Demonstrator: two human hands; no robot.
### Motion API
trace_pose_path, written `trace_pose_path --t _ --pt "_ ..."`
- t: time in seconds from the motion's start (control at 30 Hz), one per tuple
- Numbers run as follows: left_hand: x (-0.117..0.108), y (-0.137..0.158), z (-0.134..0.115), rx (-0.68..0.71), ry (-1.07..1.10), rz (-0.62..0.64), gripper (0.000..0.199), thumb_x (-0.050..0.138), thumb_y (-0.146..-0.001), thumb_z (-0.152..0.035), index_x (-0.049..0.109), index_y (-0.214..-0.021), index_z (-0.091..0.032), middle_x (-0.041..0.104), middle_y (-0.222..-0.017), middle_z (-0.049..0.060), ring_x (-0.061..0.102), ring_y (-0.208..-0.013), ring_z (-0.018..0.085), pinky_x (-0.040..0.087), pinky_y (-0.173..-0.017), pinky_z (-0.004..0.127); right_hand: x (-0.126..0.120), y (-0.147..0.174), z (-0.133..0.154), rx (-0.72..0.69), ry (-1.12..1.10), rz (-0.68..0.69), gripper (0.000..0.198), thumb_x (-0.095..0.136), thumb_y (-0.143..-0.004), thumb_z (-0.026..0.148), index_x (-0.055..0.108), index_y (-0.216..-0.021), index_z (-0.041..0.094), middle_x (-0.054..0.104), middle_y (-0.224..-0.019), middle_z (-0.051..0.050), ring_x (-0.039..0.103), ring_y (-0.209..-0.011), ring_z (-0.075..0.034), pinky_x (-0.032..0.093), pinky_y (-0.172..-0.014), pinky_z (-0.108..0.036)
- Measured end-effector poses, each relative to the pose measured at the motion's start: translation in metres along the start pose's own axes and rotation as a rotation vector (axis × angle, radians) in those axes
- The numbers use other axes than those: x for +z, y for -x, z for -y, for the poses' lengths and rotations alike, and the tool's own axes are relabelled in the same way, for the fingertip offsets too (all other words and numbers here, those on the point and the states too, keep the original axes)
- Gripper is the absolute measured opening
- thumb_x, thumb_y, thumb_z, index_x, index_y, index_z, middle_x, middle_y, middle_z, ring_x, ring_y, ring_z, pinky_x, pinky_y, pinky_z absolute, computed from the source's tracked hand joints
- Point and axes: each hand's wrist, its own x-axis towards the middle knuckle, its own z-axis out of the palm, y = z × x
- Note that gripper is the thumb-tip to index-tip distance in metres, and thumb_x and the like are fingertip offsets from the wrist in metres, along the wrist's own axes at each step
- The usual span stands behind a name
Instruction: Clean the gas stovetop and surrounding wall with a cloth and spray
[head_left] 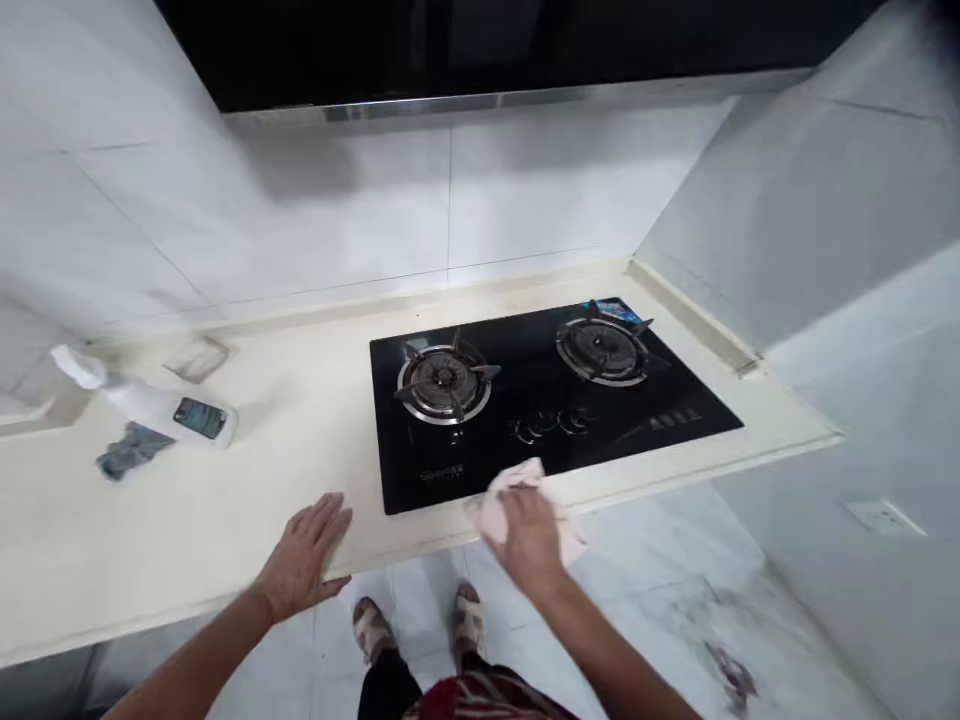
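Pale, smooth wall tiles [375, 220] with thin dark joints rise behind a cream counter [315, 360], below a black hood [525, 50] with a metallic lower edge. Black and glossy, the stove [517, 350] carries a left burner [444, 382] and a right burner [604, 350], both round, with silvery rings and dark prongs. Its white lettering at the front left is too blurred for me to read, as is the dark label [200, 418] on the white spray bottle [150, 400], which lies on its side next to a crumpled grey rag [131, 452]. My right hand [529, 530] grasps a pale pink cloth [517, 478], soft, bunched and creased, at the stove's front edge, part of it hanging past the counter. My left hand [304, 555] is released, resting on the counter's front edge.
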Motion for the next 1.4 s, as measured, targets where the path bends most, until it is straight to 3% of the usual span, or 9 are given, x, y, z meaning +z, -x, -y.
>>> trace_pose_path --t 0.17,0.3,0.57,0.67,0.8,0.93,1.1,1.27,1.4 --pt "0.003 -0.001 0.004 0.032 0.063 -0.071 0.092 0.051 -0.083 -0.069 0.031 -0.153 -0.013 0.030 -0.159 0.021 0.027 -0.146 0.038 0.025 -0.112 0.050 0.065 -0.001 0.122 -0.501 -0.125 0.246 0.020 0.065 -0.080 0.030 0.063 -0.096 0.017 0.061 -0.105 -0.009 0.049 -0.102 -0.026 0.038 -0.099 -0.044" --pt "0.004 -0.001 0.005 0.044 0.101 -0.129 0.095 0.054 -0.081 -0.066 0.024 -0.155 -0.014 0.027 -0.159 0.022 0.026 -0.146 0.038 0.026 -0.112 0.050 0.075 -0.012 0.157 -0.736 -0.188 0.362 0.026 0.066 -0.081 0.037 0.064 -0.100 0.020 0.062 -0.113 -0.005 0.050 -0.104 -0.025 0.040 -0.096 -0.041" --pt "-0.004 -0.002 -0.001 -0.024 0.073 -0.044 0.092 0.062 -0.078 -0.059 0.033 -0.152 -0.014 0.029 -0.159 0.020 0.027 -0.146 0.038 0.024 -0.114 0.050 -0.006 -0.009 -0.015 -0.036 0.013 0.226 0.032 0.061 -0.077 0.033 0.066 -0.103 0.014 0.065 -0.104 -0.017 0.056 -0.097 -0.032 0.043 -0.089 -0.048" --pt "-0.003 -0.001 -0.001 -0.028 0.108 -0.032 0.094 0.061 -0.077 -0.061 0.031 -0.153 -0.015 0.028 -0.160 0.020 0.026 -0.146 0.038 0.024 -0.114 0.051 -0.059 0.006 -0.089 0.487 0.037 0.078 0.039 0.056 -0.079 0.042 0.063 -0.107 0.016 0.065 -0.105 -0.016 0.059 -0.096 -0.032 0.047 -0.083 -0.044" --pt "-0.003 0.001 -0.002 -0.031 0.160 0.001 0.098 0.061 -0.077 -0.062 0.024 -0.156 -0.018 0.026 -0.161 0.020 0.024 -0.147 0.038 0.024 -0.114 0.052 -0.102 -0.003 -0.101 0.849 -0.085 -0.011 0.058 0.058 -0.079 0.065 0.055 -0.118 0.023 0.066 -0.098 -0.009 0.062 -0.081 -0.029 0.048 -0.070 -0.039" --pt "-0.004 0.002 -0.004 -0.047 0.188 0.031 0.100 0.063 -0.076 -0.060 0.021 -0.156 -0.017 0.023 -0.161 0.020 0.021 -0.148 0.038 0.023 -0.114 0.054 -0.074 -0.053 -0.055 0.614 -0.159 -0.186 0.082 0.062 -0.074 0.072 0.046 -0.132 0.018 0.061 -0.114 -0.013 0.060 -0.094 -0.029 0.048 -0.077 -0.038" --pt "-0.003 0.003 -0.006 -0.048 0.187 0.035 0.101 0.063 -0.077 -0.059 0.018 -0.157 -0.017 0.021 -0.162 0.021 0.019 -0.149 0.038 0.022 -0.114 0.054 0.012 -0.101 -0.001 0.210 0.155 0.034 0.064 0.057 -0.086 0.057 0.052 -0.132 0.014 0.047 -0.137 -0.020 0.045 -0.118 -0.038 0.035 -0.098 -0.052" --pt "-0.001 0.003 -0.003 -0.024 0.176 -0.003 0.099 0.061 -0.078 -0.063 0.021 -0.156 -0.017 0.023 -0.161 0.020 0.021 -0.148 0.038 0.024 -0.113 0.053 0.045 -0.086 0.064 0.107 0.284 0.145 0.060 0.060 -0.088 0.045 0.048 -0.139 0.016 0.045 -0.137 -0.020 0.044 -0.111 -0.038 0.035 -0.093 -0.054" --pt "-0.001 0.002 0.002 -0.005 0.170 -0.064 0.095 0.059 -0.079 -0.067 0.030 -0.153 -0.016 0.028 -0.160 0.020 0.027 -0.145 0.038 0.027 -0.112 0.051 0.055 -0.048 0.126 -0.312 0.106 0.277 0.070 0.069 -0.081 0.046 0.043 -0.143 0.026 0.045 -0.139 -0.013 0.043 -0.112 -0.035 0.035 -0.097 -0.054"
